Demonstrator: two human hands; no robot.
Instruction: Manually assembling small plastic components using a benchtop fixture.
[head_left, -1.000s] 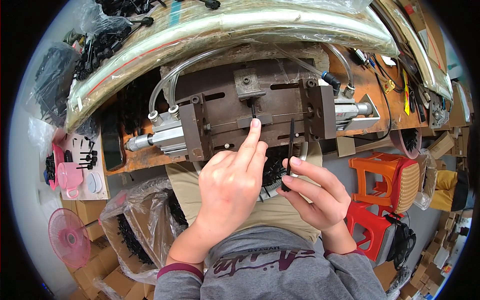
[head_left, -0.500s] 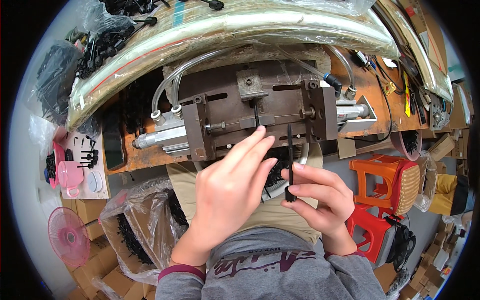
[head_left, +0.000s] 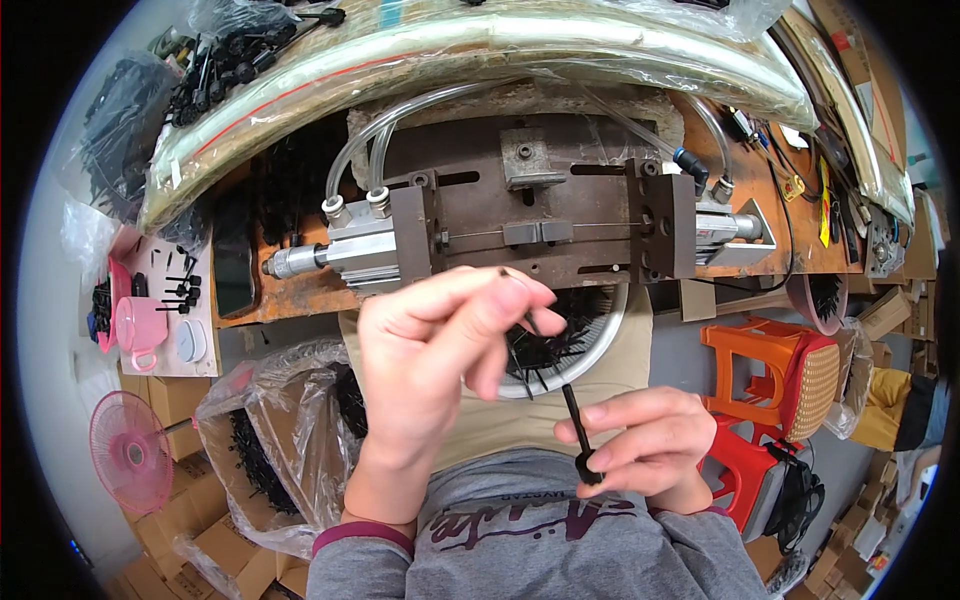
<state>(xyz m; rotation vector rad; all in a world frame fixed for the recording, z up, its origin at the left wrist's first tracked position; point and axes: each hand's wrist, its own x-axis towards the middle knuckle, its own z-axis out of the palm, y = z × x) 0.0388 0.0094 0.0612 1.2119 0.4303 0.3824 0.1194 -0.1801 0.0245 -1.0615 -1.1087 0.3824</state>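
My left hand (head_left: 440, 345) is closed in front of the metal clamping fixture (head_left: 590, 212), pinching a thin black rod (head_left: 532, 324), most of it hidden by the fingers. My right hand (head_left: 650, 440), lower and to the right, grips another black rod with a knobbed end (head_left: 574, 420) between thumb and fingers. The knob points down toward me and the shaft tilts up to the left. Between the fixture's two side blocks sit the small jaws (head_left: 537, 233), with no rod standing in them. Under my hands, a round light-rimmed container (head_left: 617, 325) on my lap holds several black rods.
Air cylinders (head_left: 365, 250) with clear hoses flank the fixture on the wooden bench (head_left: 790, 225). Behind it runs a plastic-wrapped long roll (head_left: 480, 50). At left are a pink mug (head_left: 140, 325), a pink fan (head_left: 130, 440) and a plastic-lined box (head_left: 300, 440). Stools (head_left: 750, 365) stand right.
My left hand has drawn back from the jaws, and the rod that stood in them is gone from there. My right hand has lowered toward me with its rod, which now tilts left.
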